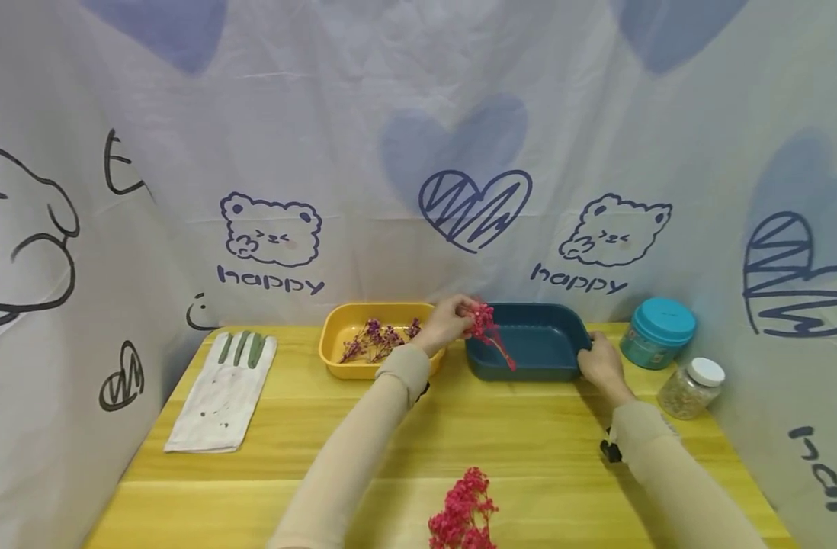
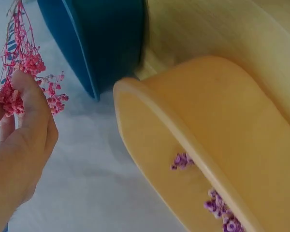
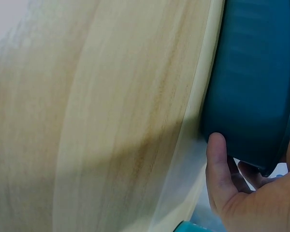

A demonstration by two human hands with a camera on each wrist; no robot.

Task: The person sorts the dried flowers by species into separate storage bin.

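Observation:
My left hand (image 1: 444, 326) pinches a sprig of pink dried flowers (image 1: 487, 324) over the left end of a dark blue tray (image 1: 538, 349). In the left wrist view, the blossoms (image 2: 12, 99) sit between thumb and fingers, with thin stems pointing away. The right hand (image 1: 602, 364) grips the blue tray by its right end; in the right wrist view the thumb (image 3: 216, 154) lies against its outer wall. Left of it stands a yellow tray (image 1: 332, 358) holding sprigs of purple dried flowers (image 1: 372, 341). Another pink flower sprig (image 1: 463, 512) is at the near edge of the head view.
On the left of the wooden table (image 1: 267, 488) lies a white glove (image 1: 219, 396) with green finger strips. A turquoise tub (image 1: 659, 334) and a white-lidded clear jar (image 1: 691, 389) stand at the right. Printed white cloth (image 1: 363, 252) hangs behind and at both sides.

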